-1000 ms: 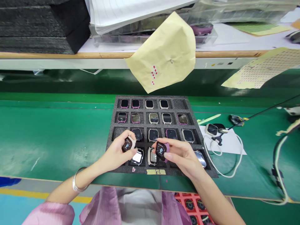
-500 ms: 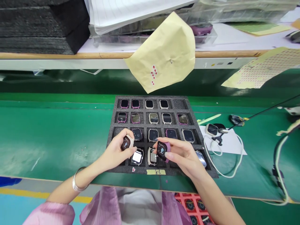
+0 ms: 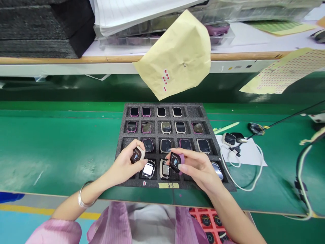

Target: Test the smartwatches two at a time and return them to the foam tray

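My left hand (image 3: pixel 124 165) is closed around a beige-cased smartwatch body (image 3: pixel 136 155) with a lit screen, held over the near left of a black foam tray (image 3: pixel 119 149). A purple-cased smartwatch body (image 3: pixel 175 161) is pinched in my right hand (image 3: pixel 200 168), above the tray's front row. The tray's pockets hold several watch bodies in purple and beige cases. Two of them, one lit white (image 3: pixel 148 168) and one beige (image 3: pixel 165 169), lie in the front row between my hands.
The tray sits on a green belt (image 3: pixel 50 149). To its right lie white paper (image 3: pixel 250 154), a watch on a charger cable (image 3: pixel 230 139) and a black cord. A yellow sheet (image 3: pixel 177 57) hangs from the shelf above. A red tray (image 3: pixel 210 223) shows below the bench edge.
Both hands have kept hold of their watches and shifted only slightly. The view has tilted a little.
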{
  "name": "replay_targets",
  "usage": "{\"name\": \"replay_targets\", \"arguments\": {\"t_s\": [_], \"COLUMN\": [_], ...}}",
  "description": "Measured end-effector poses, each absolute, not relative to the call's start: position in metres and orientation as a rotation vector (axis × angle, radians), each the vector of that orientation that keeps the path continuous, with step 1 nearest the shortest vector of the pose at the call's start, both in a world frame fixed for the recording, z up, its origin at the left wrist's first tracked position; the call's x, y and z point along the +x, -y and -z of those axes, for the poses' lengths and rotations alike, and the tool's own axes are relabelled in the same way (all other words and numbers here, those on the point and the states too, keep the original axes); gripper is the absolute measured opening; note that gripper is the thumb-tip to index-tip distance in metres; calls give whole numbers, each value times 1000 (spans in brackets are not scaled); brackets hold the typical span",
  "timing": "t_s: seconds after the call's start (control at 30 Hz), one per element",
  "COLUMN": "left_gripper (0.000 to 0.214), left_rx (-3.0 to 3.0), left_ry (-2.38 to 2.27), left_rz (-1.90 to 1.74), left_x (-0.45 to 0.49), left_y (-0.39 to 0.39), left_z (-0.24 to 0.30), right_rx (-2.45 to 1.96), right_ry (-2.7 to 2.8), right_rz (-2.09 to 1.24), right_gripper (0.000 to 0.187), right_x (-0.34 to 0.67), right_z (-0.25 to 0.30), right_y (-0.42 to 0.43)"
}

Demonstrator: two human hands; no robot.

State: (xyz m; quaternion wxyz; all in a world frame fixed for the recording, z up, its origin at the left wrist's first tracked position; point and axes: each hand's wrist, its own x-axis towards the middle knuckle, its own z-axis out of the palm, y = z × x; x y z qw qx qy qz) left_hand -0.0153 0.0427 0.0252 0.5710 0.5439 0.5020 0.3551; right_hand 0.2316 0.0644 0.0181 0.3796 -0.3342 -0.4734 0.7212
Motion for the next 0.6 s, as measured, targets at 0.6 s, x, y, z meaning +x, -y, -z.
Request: {"name": "replay_targets", "arguments": {"t_s": [0.6], "left_gripper": [18], "left_rx": [1416], "left_ry": [-1254], "left_rz": [-870], "left_x": [-15], "left_y": [-41], "left_z": [-27], "right_rx": [-850], "right_ry": [1267], "right_rz": [-1817], "right_gripper": [34], "right_x": [233], "right_z": [-16], "right_y": [-66]}}
